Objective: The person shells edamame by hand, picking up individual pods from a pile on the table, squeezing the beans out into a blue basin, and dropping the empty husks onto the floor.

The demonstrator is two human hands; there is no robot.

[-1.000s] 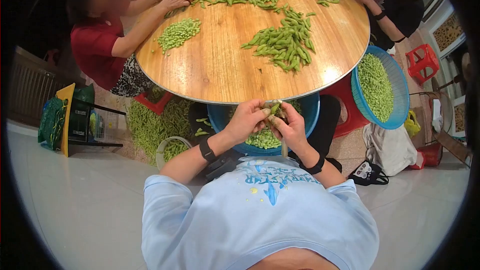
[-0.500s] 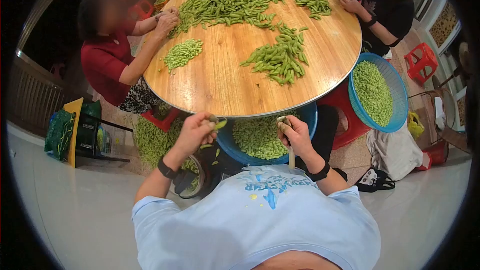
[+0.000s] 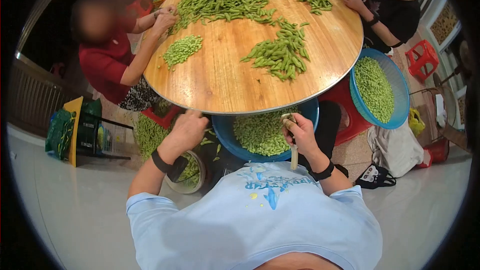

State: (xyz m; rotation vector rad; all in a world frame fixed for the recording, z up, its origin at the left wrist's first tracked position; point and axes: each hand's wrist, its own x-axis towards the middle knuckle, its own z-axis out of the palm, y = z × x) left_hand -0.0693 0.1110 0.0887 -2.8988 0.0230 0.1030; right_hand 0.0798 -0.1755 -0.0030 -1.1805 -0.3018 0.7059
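Hands apart now, not pressed together over the tub like a second ago. Left hand (image 3: 187, 131) swung out to the left, just under the edge of the round wooden table (image 3: 215, 82), fingers curled loosely, back turned up. Cannot tell whether holding anything, and no more sign of the green pod pinched there half a second ago. Most likely one pod done with and its empty skin let go. Right hand (image 3: 300, 132) closed tight round a pale stick (image 3: 294, 159), the stick poking down out of the fist toward the light blue shirt. Something small up at the fingertips, too tiny to name. Right below that hand, not touching it, the blue tub (image 3: 223, 129) full of shelled beans (image 3: 260, 134), tucked half under the table. Down below the left hand, a white bucket (image 3: 186, 190), and beside it a heap of green skins (image 3: 147, 137) on the floor. Up on the table, well away from both hands, a pile of whole pods (image 3: 280, 52). Off to the right, a blue basket (image 3: 406, 101) with more beans. Around the far side, a person in red (image 3: 105, 60) and a person in black (image 3: 397, 7), busy with their own hands at the pods.
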